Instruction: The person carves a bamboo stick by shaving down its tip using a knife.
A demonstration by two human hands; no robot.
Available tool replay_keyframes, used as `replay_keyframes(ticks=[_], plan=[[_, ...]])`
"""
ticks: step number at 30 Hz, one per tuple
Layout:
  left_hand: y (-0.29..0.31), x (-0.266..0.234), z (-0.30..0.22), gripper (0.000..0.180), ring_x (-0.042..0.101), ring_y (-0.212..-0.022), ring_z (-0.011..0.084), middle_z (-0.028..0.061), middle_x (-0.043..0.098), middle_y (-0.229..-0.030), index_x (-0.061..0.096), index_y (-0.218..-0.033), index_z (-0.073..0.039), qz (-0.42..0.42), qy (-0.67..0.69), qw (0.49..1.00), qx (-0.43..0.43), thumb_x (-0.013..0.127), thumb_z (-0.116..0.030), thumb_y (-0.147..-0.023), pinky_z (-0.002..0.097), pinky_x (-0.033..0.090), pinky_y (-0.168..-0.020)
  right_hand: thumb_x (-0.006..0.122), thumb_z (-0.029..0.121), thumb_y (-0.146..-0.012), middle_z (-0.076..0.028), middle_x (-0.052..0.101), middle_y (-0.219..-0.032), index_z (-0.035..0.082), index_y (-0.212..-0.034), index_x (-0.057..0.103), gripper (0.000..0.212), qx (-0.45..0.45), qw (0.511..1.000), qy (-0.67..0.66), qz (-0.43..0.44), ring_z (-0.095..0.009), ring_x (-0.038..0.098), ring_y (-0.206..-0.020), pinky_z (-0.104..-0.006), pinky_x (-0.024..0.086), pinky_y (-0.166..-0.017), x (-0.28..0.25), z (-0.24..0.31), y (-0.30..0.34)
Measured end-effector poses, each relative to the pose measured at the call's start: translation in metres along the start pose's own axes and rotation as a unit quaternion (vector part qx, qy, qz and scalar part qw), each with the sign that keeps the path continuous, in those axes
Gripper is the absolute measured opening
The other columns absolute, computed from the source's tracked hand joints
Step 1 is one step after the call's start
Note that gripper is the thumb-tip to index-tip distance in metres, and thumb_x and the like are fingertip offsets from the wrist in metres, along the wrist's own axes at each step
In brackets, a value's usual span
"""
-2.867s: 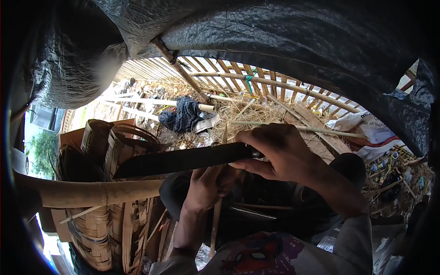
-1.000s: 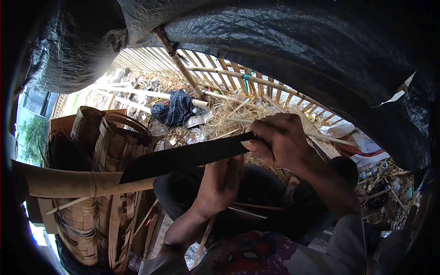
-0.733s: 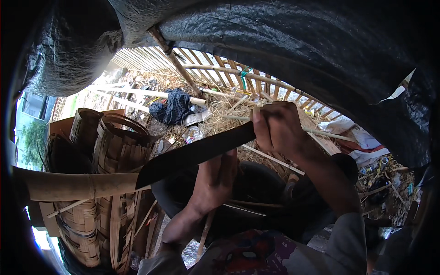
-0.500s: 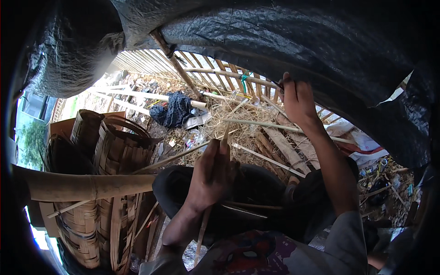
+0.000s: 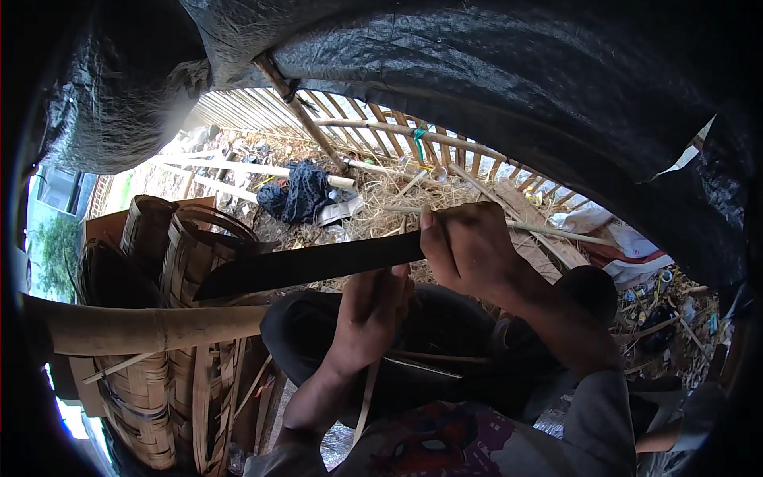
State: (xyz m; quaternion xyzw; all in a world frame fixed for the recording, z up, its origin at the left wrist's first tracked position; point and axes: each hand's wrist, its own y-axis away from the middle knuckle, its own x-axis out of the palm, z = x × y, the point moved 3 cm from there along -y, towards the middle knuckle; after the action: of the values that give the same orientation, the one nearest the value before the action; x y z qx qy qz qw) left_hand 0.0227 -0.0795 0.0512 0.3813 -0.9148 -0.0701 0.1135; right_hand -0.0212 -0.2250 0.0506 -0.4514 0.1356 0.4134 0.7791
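Observation:
My right hand [image 5: 477, 250] is closed round the handle end of a machete. The machete's long dark blade [image 5: 318, 266] points left, lying across the view just above my left hand [image 5: 369, 314]. My left hand is closed on a thin bamboo strip [image 5: 366, 401], whose lower part shows below the wrist. The blade hides the strip's upper end, and I cannot tell whether the two touch. Both hands are above my dark-trousered lap [image 5: 310, 322].
Woven bamboo baskets [image 5: 143, 397] stand at the left behind a thick bamboo pole [image 5: 159, 327]. Shavings [image 5: 385, 195], split bamboo and a dark cloth [image 5: 296, 193] litter the ground ahead. Beyond is a slatted fence [image 5: 373, 127]; black sheeting [image 5: 493, 56] hangs overhead. Someone's arm [image 5: 660, 437] shows lower right.
My right hand has come down and left toward my left hand, and the machete blade now shows in full. My left hand has hardly moved; its strip's upper end is now covered.

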Motion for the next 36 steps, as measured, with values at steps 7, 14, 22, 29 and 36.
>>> replay_keyframes(ticks=[7, 14, 22, 29, 36], plan=[[-0.006, -0.015, 0.013, 0.016, 0.032, -0.050, 0.0031, -0.0040, 0.040, -0.064, 0.053, -0.105, -0.004, -0.020, -0.227, 0.960, 0.165, 0.045, -0.016, -0.099, 0.0194, 0.026, -0.046, 0.049, 0.014, -0.084, -0.013, 0.051, -0.046, 0.004, -0.053, 0.053, 0.032, -0.008, 1.000, -0.009, 0.006, -0.029, 0.052, -0.038, -0.0376, 0.042, -0.041, 0.005, -0.008, -0.003], [0.000, 0.000, 0.001, 0.018, 0.036, -0.054, 0.0045, -0.0028, 0.043, -0.069, 0.047, -0.091, -0.005, 0.001, -0.027, 0.999, -0.035, 0.042, -0.019, -0.101, 0.0200, 0.034, -0.052, 0.041, 0.019, -0.091, -0.018, 0.056, -0.054, 0.001, -0.064, 0.056, 0.037, 0.190, 0.977, 0.037, -0.085, -0.035, 0.058, -0.049, -0.0438, 0.045, -0.046, 0.003, -0.114, -0.015], [0.003, -0.011, 0.005, 0.020, 0.038, -0.064, 0.0043, -0.0010, 0.044, -0.077, 0.050, -0.097, -0.001, 0.018, 0.077, 0.993, -0.087, 0.042, -0.019, -0.100, 0.0207, 0.034, -0.054, 0.047, 0.011, -0.085, -0.014, 0.053, -0.048, 0.005, -0.054, 0.051, 0.032, -0.011, 0.997, -0.073, -0.039, -0.031, 0.052, -0.038, -0.0395, 0.041, -0.040, -0.002, -0.009, -0.002], [0.006, -0.006, 0.001, 0.022, 0.034, -0.061, 0.0048, -0.0011, 0.043, -0.074, 0.050, -0.090, -0.002, 0.090, 0.061, 0.992, -0.064, 0.039, -0.017, -0.101, 0.0197, 0.031, -0.053, 0.051, 0.013, -0.078, -0.010, 0.052, -0.048, 0.004, -0.055, 0.053, 0.025, -0.048, 0.998, -0.039, -0.027, -0.027, 0.053, -0.039, -0.0364, 0.044, -0.042, 0.000, 0.002, 0.001], [0.009, 0.008, -0.017, 0.031, 0.028, -0.051, 0.0047, -0.0035, 0.033, -0.060, 0.038, -0.077, -0.008, 0.132, 0.032, 0.988, -0.077, 0.035, -0.025, -0.102, 0.0225, 0.024, -0.048, 0.044, 0.023, -0.089, -0.017, 0.056, -0.051, 0.003, -0.059, 0.059, 0.038, 0.201, 0.972, 0.103, -0.061, -0.035, 0.059, -0.048, -0.0433, 0.048, -0.047, 0.008, -0.111, -0.015]])
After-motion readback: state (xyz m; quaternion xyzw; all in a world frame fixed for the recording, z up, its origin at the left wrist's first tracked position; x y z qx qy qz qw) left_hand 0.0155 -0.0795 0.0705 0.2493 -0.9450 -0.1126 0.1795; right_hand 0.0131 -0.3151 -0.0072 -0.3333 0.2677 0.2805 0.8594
